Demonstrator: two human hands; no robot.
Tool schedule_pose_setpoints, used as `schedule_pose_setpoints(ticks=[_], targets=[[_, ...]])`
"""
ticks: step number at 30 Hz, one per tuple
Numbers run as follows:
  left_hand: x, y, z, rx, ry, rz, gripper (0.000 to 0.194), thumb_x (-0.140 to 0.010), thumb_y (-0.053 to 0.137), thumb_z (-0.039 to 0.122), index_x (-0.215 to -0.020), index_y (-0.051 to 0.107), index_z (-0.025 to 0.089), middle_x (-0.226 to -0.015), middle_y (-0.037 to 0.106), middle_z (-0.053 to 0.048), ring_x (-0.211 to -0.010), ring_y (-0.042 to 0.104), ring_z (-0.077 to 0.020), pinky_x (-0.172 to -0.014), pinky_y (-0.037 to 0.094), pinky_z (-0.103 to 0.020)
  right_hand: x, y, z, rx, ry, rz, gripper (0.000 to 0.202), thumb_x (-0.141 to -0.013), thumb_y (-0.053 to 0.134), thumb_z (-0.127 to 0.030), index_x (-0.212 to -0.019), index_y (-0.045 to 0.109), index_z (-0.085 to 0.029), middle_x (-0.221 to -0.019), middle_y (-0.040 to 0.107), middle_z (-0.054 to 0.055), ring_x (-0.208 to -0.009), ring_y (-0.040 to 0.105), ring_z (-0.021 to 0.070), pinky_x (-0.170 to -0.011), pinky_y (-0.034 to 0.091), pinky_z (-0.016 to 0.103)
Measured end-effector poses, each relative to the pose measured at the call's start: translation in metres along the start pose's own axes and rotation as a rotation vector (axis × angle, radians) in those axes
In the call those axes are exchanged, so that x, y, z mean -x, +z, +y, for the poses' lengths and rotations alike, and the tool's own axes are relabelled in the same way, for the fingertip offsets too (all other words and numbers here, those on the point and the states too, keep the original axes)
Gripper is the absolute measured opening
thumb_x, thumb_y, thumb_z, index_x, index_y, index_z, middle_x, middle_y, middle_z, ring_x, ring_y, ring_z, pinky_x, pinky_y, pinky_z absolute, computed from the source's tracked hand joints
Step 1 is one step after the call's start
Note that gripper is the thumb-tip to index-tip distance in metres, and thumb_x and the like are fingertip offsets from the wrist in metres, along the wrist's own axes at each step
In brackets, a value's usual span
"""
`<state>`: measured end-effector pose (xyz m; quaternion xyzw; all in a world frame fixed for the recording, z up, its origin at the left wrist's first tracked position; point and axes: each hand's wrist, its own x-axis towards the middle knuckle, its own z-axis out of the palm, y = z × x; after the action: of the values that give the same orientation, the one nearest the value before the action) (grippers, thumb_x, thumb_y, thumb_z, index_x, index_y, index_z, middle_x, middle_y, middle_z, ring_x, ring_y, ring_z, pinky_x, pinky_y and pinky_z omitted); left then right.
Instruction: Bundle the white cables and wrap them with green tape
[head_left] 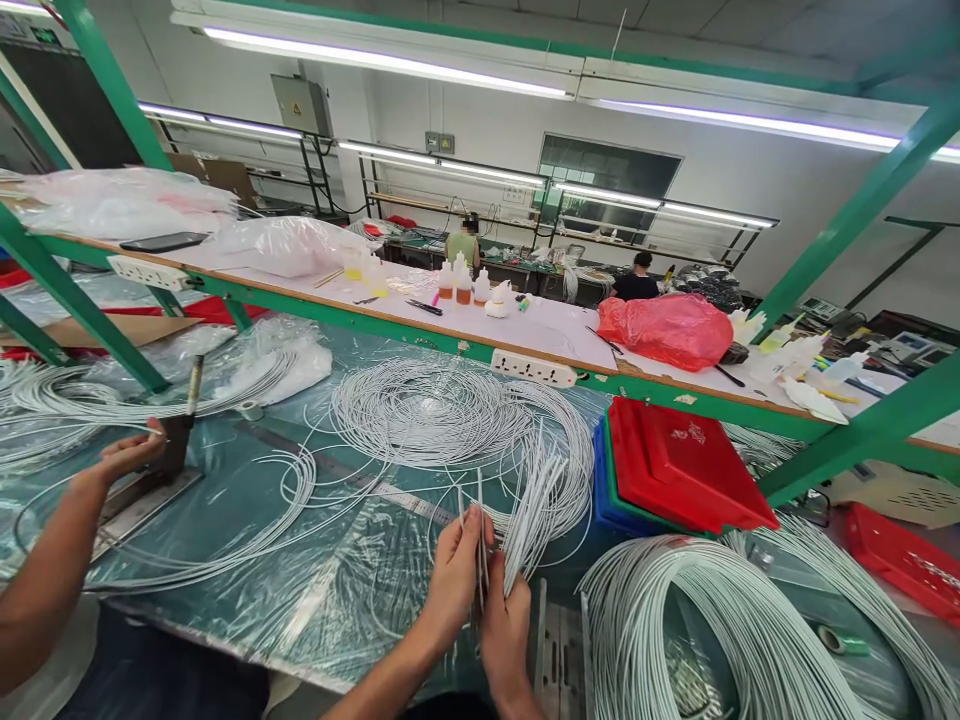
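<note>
My left hand (pixel 450 575) is closed around a couple of thin grey-white cables, whose ends stick up above the fingers. Right beside it, my right hand (pixel 506 625) grips a thick bundle of cable ends (pixel 534 500) that fans upward. The two hands nearly touch, and part of what lies between them is hidden. Behind them a large loose coil of cable (pixel 431 410) lies on the plastic-covered table (pixel 352 580). A metal ruler (pixel 409 500) lies flat just left of my hands.
At left, a co-worker's hand (pixel 135 450) is at an upright metal tool (pixel 176 440). Stacked red, green and blue bins (pixel 682 465) stand right. A big cable coil (pixel 705 620) lies front right. Bottles (pixel 461 280) and a red plastic bag (pixel 667 330) sit on the shelf.
</note>
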<state>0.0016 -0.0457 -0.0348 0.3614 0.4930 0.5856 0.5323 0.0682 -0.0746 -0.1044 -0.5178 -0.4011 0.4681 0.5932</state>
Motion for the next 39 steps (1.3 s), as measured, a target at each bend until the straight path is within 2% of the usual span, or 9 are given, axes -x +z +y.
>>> schedule_pose_setpoints(ticks=[4, 8, 12, 16, 20, 23, 29, 35, 39], targets=[[0.000, 0.003, 0.008, 0.214, -0.120, -0.139, 0.055, -0.079, 0.064, 0.069, -0.067, 0.050, 0.017, -0.059, 0.045, 0.004, -0.051, 0.039, -0.0076, -0.052, 0.037, -0.020, 0.002, -0.001, 0.002, -0.062, 0.117, -0.061, 0.060, -0.088, 0.051, -0.070, -0.095, 0.072, -0.014, -0.081, 0.073, 0.013, -0.071, 0.070, 0.0275, -0.054, 0.052, 0.031], [0.001, 0.003, 0.012, 0.294, -0.252, -0.182, 0.061, -0.070, 0.069, 0.073, -0.064, 0.040, 0.020, -0.049, 0.024, 0.011, -0.042, 0.017, -0.0038, -0.041, 0.018, -0.018, 0.004, 0.000, 0.004, -0.037, 0.114, -0.066, 0.060, -0.084, 0.053, -0.075, -0.078, 0.067, -0.017, -0.060, 0.063, 0.006, -0.052, 0.058, 0.0218, -0.043, 0.042, 0.029], [-0.009, -0.005, 0.012, 0.119, -0.151, -0.175, 0.061, -0.069, 0.067, 0.075, -0.064, 0.038, 0.021, -0.046, 0.023, 0.012, -0.041, 0.015, -0.0045, -0.040, 0.016, -0.020, -0.001, -0.008, 0.001, -0.005, 0.091, -0.078, 0.057, -0.087, 0.050, -0.073, -0.067, 0.057, -0.020, -0.056, 0.055, 0.003, -0.051, 0.053, 0.0185, -0.050, 0.044, 0.028], [-0.029, -0.019, 0.014, -0.193, 0.004, -0.150, 0.057, -0.075, 0.061, 0.074, -0.078, 0.057, 0.017, -0.048, 0.026, 0.010, -0.044, 0.019, -0.0072, -0.042, 0.015, -0.022, -0.009, -0.024, -0.001, 0.024, -0.033, -0.105, 0.054, -0.090, 0.050, -0.068, -0.066, 0.054, -0.020, -0.066, 0.055, 0.003, -0.067, 0.054, 0.0188, -0.067, 0.047, 0.029], [-0.036, -0.016, 0.017, -0.390, 0.073, -0.275, 0.055, -0.081, 0.056, 0.067, -0.074, 0.063, 0.013, -0.055, 0.027, 0.006, -0.053, 0.022, -0.0088, -0.049, 0.017, -0.023, -0.005, -0.035, 0.014, -0.124, 0.137, -0.342, 0.055, -0.085, 0.054, -0.073, -0.066, 0.045, -0.023, -0.056, 0.036, -0.005, -0.048, 0.033, 0.0113, -0.045, 0.032, 0.025], [-0.031, -0.004, 0.014, -0.350, 0.095, -0.347, 0.056, -0.082, 0.055, 0.066, -0.058, 0.047, 0.016, -0.058, 0.025, 0.005, -0.057, 0.021, -0.0091, -0.051, 0.018, -0.024, 0.003, -0.038, 0.030, -0.124, 0.233, -0.372, 0.054, -0.079, 0.063, -0.073, -0.072, 0.048, -0.022, -0.061, 0.040, -0.004, -0.049, 0.031, 0.0100, -0.044, 0.028, 0.023], [-0.029, 0.004, 0.011, -0.306, 0.130, -0.235, 0.062, -0.082, 0.049, 0.072, -0.055, 0.029, 0.021, -0.057, 0.020, 0.004, -0.055, 0.016, -0.0086, -0.049, 0.014, -0.025, 0.006, -0.044, 0.034, -0.104, 0.250, -0.437, 0.054, -0.082, 0.060, -0.073, -0.070, 0.049, -0.021, -0.059, 0.040, -0.004, -0.048, 0.030, 0.0098, -0.045, 0.026, 0.024], [-0.035, -0.001, 0.016, -0.305, 0.121, -0.244, 0.062, -0.079, 0.054, 0.071, -0.053, 0.031, 0.020, -0.056, 0.022, 0.004, -0.055, 0.019, -0.0085, -0.051, 0.015, -0.025, 0.004, -0.047, 0.009, -0.064, 0.276, -0.653, 0.051, -0.090, 0.054, -0.068, -0.071, 0.051, -0.020, -0.057, 0.029, -0.007, -0.048, 0.023, 0.0090, -0.047, 0.021, 0.024], [-0.036, -0.003, 0.017, -0.297, 0.103, -0.171, 0.061, -0.076, 0.056, 0.072, -0.051, 0.039, 0.018, -0.055, 0.021, 0.005, -0.054, 0.018, -0.0083, -0.050, 0.014, -0.025, 0.005, -0.047, 0.007, -0.083, 0.264, -0.659, 0.051, -0.091, 0.054, -0.067, -0.073, 0.053, -0.019, -0.058, 0.028, -0.007, -0.048, 0.023, 0.0085, -0.047, 0.018, 0.024]])
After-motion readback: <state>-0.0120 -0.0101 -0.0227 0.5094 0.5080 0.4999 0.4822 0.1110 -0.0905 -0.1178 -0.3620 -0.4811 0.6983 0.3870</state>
